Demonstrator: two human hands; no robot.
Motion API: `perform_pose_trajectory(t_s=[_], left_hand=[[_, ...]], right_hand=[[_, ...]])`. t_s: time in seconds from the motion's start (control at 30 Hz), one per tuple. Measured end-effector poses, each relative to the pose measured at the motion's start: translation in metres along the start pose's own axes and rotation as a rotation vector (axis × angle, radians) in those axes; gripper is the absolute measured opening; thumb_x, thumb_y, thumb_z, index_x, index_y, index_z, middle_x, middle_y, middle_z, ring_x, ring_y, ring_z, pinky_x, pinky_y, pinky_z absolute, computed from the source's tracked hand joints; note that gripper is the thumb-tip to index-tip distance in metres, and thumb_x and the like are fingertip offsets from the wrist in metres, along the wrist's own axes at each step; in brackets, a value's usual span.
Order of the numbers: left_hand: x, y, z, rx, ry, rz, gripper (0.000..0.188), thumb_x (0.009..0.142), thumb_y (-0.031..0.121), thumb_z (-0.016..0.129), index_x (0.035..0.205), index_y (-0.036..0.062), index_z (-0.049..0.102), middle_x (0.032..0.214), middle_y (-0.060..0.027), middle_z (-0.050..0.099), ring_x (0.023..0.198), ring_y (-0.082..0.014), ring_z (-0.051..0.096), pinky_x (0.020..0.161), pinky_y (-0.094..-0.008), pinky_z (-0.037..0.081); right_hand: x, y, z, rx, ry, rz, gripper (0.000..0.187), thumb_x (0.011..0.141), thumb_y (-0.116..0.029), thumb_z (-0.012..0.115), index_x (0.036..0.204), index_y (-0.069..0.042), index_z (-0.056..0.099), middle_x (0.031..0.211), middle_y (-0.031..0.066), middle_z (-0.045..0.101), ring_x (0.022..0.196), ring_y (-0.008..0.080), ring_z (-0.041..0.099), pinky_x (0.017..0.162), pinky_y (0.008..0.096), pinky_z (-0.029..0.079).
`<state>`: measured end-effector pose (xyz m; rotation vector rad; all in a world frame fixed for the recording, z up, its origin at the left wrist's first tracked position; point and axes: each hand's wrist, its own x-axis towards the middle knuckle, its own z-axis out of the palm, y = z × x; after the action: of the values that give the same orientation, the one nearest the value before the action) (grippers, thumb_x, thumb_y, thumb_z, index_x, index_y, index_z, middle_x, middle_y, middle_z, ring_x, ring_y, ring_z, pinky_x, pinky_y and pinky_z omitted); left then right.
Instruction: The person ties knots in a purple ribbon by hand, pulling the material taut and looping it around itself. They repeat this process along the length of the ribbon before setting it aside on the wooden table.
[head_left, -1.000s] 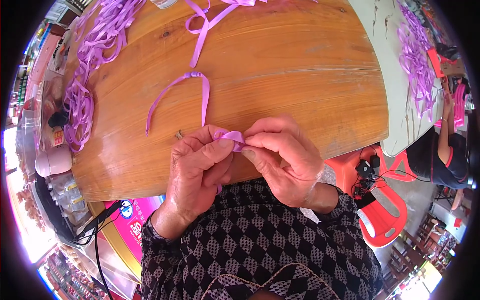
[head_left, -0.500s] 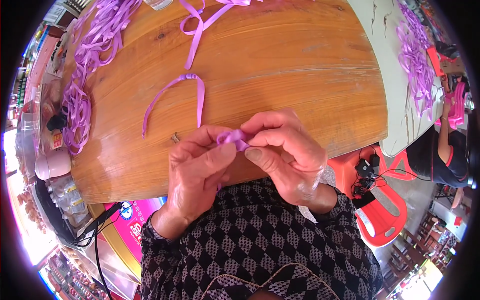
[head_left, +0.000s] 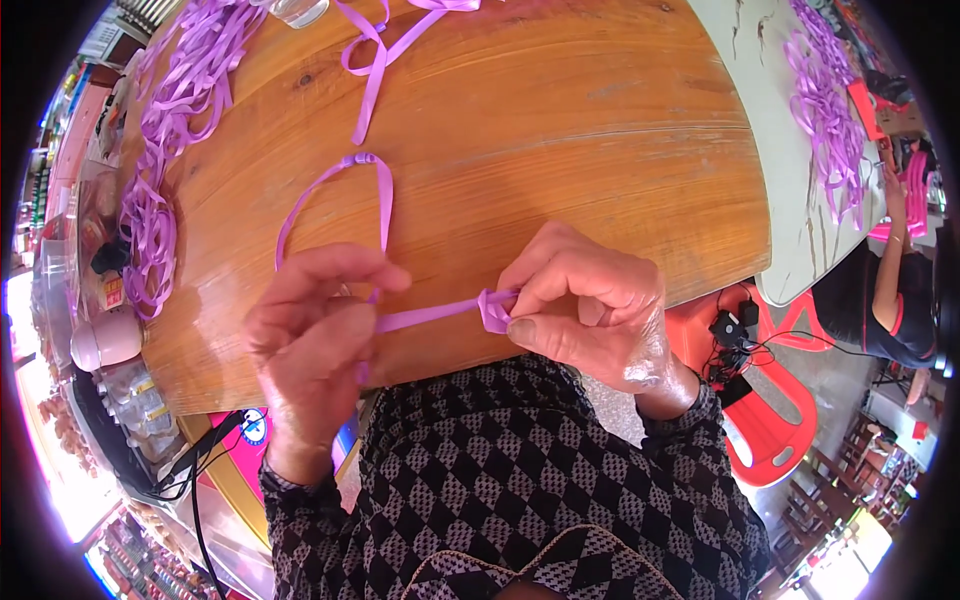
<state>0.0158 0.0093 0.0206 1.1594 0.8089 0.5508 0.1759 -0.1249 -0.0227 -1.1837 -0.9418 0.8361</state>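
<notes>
A purple ribbon (head_left: 430,315) runs almost straight between my hands, just above the near edge of the wooden table. Toward its right end is a folded loop or loose knot (head_left: 494,312), pinched between the thumb and fingers of my right hand (head_left: 600,310). The ribbon's other side goes into my left hand (head_left: 310,345), closed on it with the index finger lifted; its exact grip is partly hidden. Beyond my left hand lies another purple ribbon (head_left: 385,200), bent in an arch with a small joined piece at its top.
More purple ribbon (head_left: 375,85) lies at the table's far side, near a clear cup (head_left: 298,10). Ribbon heaps lie along the left edge (head_left: 150,240) and on a pale table (head_left: 828,130) at right. Red plastic stools (head_left: 770,430) holding black cables stand right; a person (head_left: 890,300) sits beyond.
My hands have moved apart, the left going leftward and the right slightly rightward. The ribbon, bunched between my fingertips before, is now drawn out, with the loop at my right hand.
</notes>
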Motion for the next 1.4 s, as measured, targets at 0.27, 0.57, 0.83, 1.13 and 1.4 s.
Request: perform_pose_trajectory(t_s=[0.27, 0.57, 0.83, 1.13, 1.4], left_hand=[[-0.001, 0.005, -0.013, 1.054, -0.264, 0.497, 0.032, 0.073, 0.001, 0.059, 0.106, -0.0019, 0.056, 0.095, -0.0131, 0.061, 0.077, -0.0151, 0.059, 0.066, -0.0272, 0.047], [0.004, 0.001, 0.011, 0.136, -0.446, -0.326, 0.031, 0.080, 0.003, 0.065, 0.109, -0.0040, 0.054, 0.093, -0.0076, 0.062, 0.085, -0.0087, 0.058, 0.074, -0.0219, 0.048], [0.005, -0.003, 0.021, 0.229, -0.419, -0.323, 0.016, 0.086, 0.007, 0.060, 0.096, -0.0044, 0.062, 0.077, -0.0020, 0.061, 0.068, -0.0042, 0.053, 0.059, -0.0179, 0.043], [0.000, -0.023, 0.026, 0.222, -0.400, -0.086, 0.013, 0.082, 0.003, 0.063, 0.094, -0.0022, 0.064, 0.085, -0.0039, 0.061, 0.073, -0.0057, 0.052, 0.066, -0.0176, 0.043], [-0.001, -0.005, 0.032, 0.333, -0.392, -0.340, 0.012, 0.082, 0.003, 0.063, 0.093, -0.0020, 0.065, 0.081, -0.0045, 0.064, 0.074, -0.0078, 0.057, 0.068, -0.0205, 0.047]], right_hand=[[0.009, -0.010, -0.002, -0.424, -0.106, -0.221, 0.014, 0.065, 0.003, 0.069, 0.072, -0.003, 0.059, 0.078, 0.0061, 0.061, 0.070, 0.0200, 0.052, 0.060, 0.0301, 0.040], [0.013, -0.018, 0.000, -0.638, -0.133, -0.397, 0.020, 0.060, 0.005, 0.069, 0.073, -0.005, 0.058, 0.081, 0.0043, 0.059, 0.066, 0.0218, 0.049, 0.056, 0.0314, 0.039], [0.010, -0.014, -0.007, -0.697, -0.092, -0.417, 0.020, 0.062, 0.001, 0.070, 0.076, -0.004, 0.059, 0.085, 0.0060, 0.060, 0.070, 0.0226, 0.050, 0.057, 0.0312, 0.041], [0.004, -0.017, -0.018, -0.542, -0.017, -0.335, 0.016, 0.068, 0.000, 0.071, 0.079, -0.004, 0.059, 0.090, 0.0081, 0.061, 0.073, 0.0228, 0.053, 0.059, 0.0313, 0.043], [-0.001, -0.014, -0.020, -0.589, -0.040, -0.362, 0.017, 0.066, 0.001, 0.070, 0.078, -0.004, 0.060, 0.086, 0.0067, 0.061, 0.072, 0.0224, 0.053, 0.060, 0.0310, 0.043]])
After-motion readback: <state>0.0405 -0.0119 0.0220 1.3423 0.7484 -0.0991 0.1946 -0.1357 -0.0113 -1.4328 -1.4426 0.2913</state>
